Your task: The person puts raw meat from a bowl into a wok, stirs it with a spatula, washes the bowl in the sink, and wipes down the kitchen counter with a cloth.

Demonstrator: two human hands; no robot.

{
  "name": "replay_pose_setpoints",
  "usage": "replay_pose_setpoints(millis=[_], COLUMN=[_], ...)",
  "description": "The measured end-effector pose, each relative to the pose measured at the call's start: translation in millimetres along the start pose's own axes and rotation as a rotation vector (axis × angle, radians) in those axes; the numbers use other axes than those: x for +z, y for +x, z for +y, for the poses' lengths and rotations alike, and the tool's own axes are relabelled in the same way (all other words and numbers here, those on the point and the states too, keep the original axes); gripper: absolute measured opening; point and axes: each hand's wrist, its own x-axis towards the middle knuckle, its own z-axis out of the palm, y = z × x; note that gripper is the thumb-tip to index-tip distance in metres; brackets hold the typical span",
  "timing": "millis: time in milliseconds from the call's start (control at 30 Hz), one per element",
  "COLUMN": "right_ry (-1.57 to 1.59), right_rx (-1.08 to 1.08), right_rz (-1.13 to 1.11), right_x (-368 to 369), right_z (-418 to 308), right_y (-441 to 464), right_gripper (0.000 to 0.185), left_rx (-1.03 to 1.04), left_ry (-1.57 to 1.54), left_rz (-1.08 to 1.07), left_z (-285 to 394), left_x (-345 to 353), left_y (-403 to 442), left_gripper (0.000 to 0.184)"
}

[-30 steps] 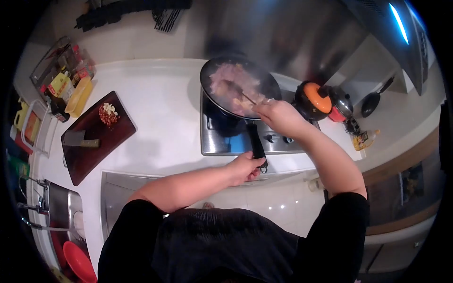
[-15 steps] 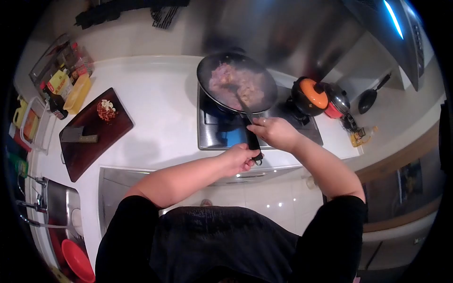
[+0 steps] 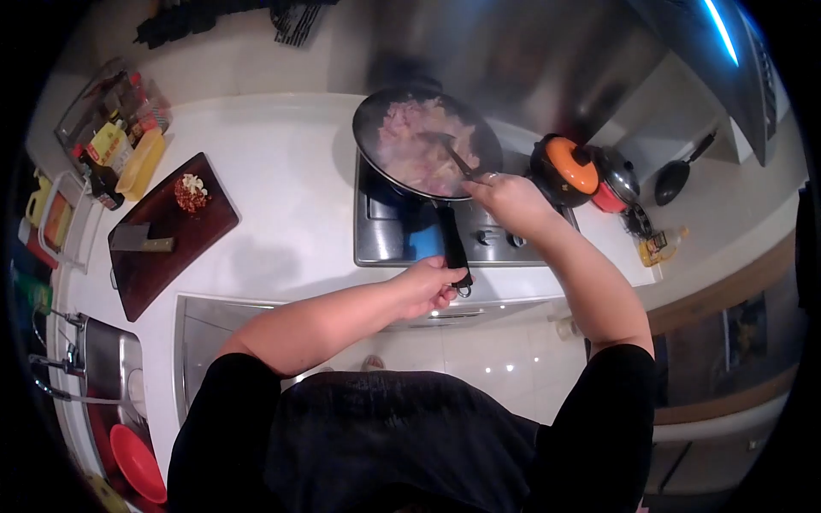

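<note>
A dark frying pan (image 3: 369,141) sits over the left part of the steel stove (image 3: 385,248), with pinkish, partly browned meat pieces (image 3: 410,124) spread inside and some steam above. My left hand (image 3: 428,286) is wrapped round the end of the pan's black handle (image 3: 453,239). Over the pan's right front rim, my right hand (image 3: 505,198) grips a dark spatula (image 3: 460,159), whose blade lies among the meat.
On the left, a dark cutting board (image 3: 192,227) bears a cleaver (image 3: 141,239) and chopped garlic and chili (image 3: 191,192). Right of the pan stand an orange-lidded pot (image 3: 571,167), a red pot (image 3: 609,198) and an oil bottle (image 3: 663,246). A red basin (image 3: 137,462) is at the sink.
My right hand first drew back toward the pan handle with the spatula, then moved up to the rim again. The meat has shifted in the pan. My left hand keeps its hold.
</note>
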Motion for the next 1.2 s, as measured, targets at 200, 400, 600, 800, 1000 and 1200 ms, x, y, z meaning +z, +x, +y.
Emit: replay_pose_setpoints(millis=[200, 400, 600, 800, 1000, 1200], right_ry=[-0.027, 0.144, 0.210, 0.152, 0.304, 1.675], right_rx=[0.058, -0.237, -0.143, -0.057, 0.310, -0.472], right_rz=[-0.006, 0.150, 0.038, -0.034, 0.091, 0.072], right_x=[21.0, 18.0, -48.3, 19.4, -41.1, -85.4], right_z=[5.7, -7.2, 2.1, -8.0, -37.0, -122.0], right_y=[-3.5, -55.1, -75.1, -55.9, -84.5, -96.9], right_gripper=[0.029, 0.028, 0.027, 0.034, 0.053, 0.020], left_rx=[0.003, 0.028, 0.041, 0.059, 0.170, 0.524], left_ry=[-0.005, -0.032, -0.038, -0.019, 0.155, 0.332], left_rz=[0.009, -0.021, 0.033, 0.033, 0.172, 0.617], left_z=[0.3, -0.9, -0.5, -8.2, -38.5, -87.8], left_x=[-0.1, -2.6, 3.7, -1.9, -30.6, -111.9], left_y=[-0.7, -0.9, -5.4, -10.4, -85.3, -267.2], left_gripper=[0.013, 0.016, 0.016, 0.025, 0.037, 0.039])
